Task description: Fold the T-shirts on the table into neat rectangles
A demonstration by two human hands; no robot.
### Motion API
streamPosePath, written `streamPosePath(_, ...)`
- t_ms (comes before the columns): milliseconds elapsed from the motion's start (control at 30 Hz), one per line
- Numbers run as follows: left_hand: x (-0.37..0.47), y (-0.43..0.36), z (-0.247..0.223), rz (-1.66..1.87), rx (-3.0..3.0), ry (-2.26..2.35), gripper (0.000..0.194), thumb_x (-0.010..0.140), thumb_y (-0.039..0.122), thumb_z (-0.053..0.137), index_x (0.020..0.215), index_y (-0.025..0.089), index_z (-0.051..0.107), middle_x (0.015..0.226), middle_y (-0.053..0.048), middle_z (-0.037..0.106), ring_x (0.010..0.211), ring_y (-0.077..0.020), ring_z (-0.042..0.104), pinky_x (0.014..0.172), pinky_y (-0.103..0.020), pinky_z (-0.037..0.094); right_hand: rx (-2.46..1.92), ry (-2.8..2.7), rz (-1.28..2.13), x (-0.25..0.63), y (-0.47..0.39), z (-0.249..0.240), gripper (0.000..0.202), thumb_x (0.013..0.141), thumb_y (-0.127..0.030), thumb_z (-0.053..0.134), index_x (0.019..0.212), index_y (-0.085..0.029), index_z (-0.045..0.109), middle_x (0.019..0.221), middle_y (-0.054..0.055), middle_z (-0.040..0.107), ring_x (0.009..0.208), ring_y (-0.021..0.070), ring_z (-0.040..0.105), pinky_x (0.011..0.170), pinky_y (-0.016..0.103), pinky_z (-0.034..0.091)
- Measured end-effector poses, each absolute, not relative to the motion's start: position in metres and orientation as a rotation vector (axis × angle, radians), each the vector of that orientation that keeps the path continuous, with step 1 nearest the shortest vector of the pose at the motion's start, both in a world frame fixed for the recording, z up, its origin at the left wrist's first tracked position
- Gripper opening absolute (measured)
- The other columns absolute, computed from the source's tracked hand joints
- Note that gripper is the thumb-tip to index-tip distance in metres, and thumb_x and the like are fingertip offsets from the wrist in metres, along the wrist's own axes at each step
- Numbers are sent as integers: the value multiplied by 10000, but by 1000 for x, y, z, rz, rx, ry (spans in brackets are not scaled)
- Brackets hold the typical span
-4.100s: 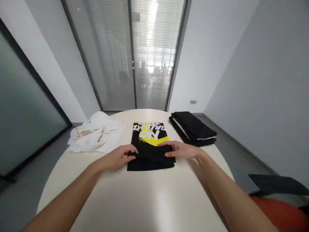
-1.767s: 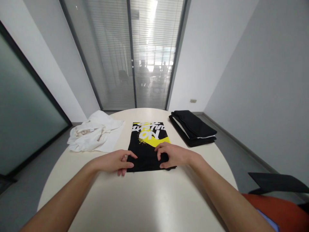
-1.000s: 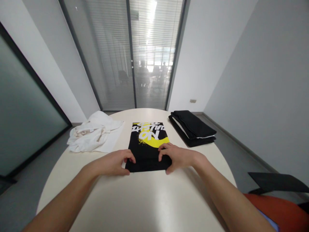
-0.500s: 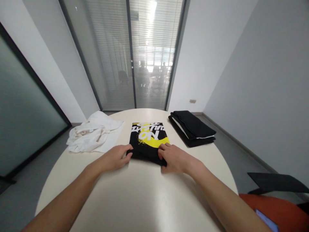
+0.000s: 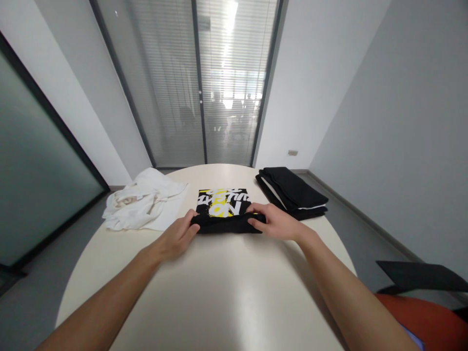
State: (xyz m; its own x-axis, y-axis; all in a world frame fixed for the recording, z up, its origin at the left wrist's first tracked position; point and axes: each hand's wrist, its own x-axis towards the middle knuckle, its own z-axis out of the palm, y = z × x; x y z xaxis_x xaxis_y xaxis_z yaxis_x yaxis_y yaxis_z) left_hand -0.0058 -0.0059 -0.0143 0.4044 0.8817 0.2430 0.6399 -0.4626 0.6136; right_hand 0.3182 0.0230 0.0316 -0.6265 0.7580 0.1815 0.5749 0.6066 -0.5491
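Observation:
A black shirt [image 5: 226, 224] with white lettering and a yellow print lies folded into a compact shape at the middle of the table. Its near edge is raised and partly turned over onto the print. My left hand [image 5: 180, 235] pinches the left corner of that edge between thumb and fingers. At the right corner, my right hand [image 5: 272, 221] grips the same edge, with the thumb in front and the fingers behind.
On the round white table [image 5: 219, 292], a crumpled white garment [image 5: 141, 202] lies at the left. Folded black clothes [image 5: 294, 192] are stacked at the back right. An orange chair seat [image 5: 420, 321] stands beyond the table's right edge. Glass panels with blinds [image 5: 234, 87] rise behind.
Both hands have lifted the shirt's near edge and moved it away from me, covering the lower part of the print. My right hand has also shifted to the right.

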Motion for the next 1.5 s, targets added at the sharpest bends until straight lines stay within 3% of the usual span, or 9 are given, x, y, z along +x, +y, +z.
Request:
streamPosePath(133,-7,-2,-21,737,2215,1335,395,823,495,621,1053,222,453,828,-5,627,727,-193,572,669,-300,423,-1058,-2327,706,324,33,24,327,922,-452,568,1081,-182,659,973,47,684,731,150,567,636,264,420)
streamPosePath(267,-6,8,-33,876,2083,1323,232,871,383,562,1017,220,484,787,16,602,710,-170,556,660,-278,418,-1086,-2283,863,336,40,15,539,757,-502,759,1174,-188,623,1094,62,665,909,196,596,722,275,459)
streamPosePath(367,-2,14,-41,979,1889,1289,279,868,406,586,1043,204,509,826,1,625,763,-180,585,683,-282,440,-1221,-2290,1066,341,43,9,683,630,-481,850,1194,-166,627,1039,59,687,833,191,604,687,275,468)
streamPosePath(533,-1,14,-36,895,1831,1224,313,906,476,535,1025,188,559,875,-29,643,826,-207,604,730,-308,467,-1188,-2291,1316,342,45,5,395,769,-470,728,974,-133,707,898,46,716,780,188,617,698,284,481)
streamPosePath(700,-11,8,-16,738,2062,1284,268,937,451,492,915,197,573,787,3,592,749,-180,542,695,-283,437,-1078,-2359,1274,345,42,11,359,815,-465,675,982,-148,692,851,25,690,760,172,593,680,275,475)
streamPosePath(900,-13,-1,-1,775,1993,1128,313,933,447,528,1081,193,635,907,-26,675,881,-207,615,811,-305,497,-1277,-2374,1274,347,27,34,372,771,-525,723,792,-161,650,646,4,586,610,137,514,531,246,403)
streamPosePath(1200,2,8,-4,1207,1627,1114,572,916,568,539,1317,162,560,1112,-99,712,1061,-265,643,966,-393,499,-919,-1869,1345,331,45,12,382,882,-505,636,1092,-186,639,938,33,662,853,167,598,743,283,487)
streamPosePath(1333,1,15,-15,1223,1571,1030,620,930,581,513,1408,186,498,1300,-120,645,1289,-283,529,1107,-402,394,-988,-1653,1359,318,50,-4,470,882,-553,621,1206,-215,579,979,34,666,839,166,600,673,262,484)
streamPosePath(1500,-2,13,-24,1041,1550,919,872,811,518,718,1519,211,313,1354,-148,613,1265,-298,565,1081,-409,433,-1083,-1609,1357,316,56,-19,541,884,-593,589,1268,-219,517,958,36,657,810,165,609,649,263,496)
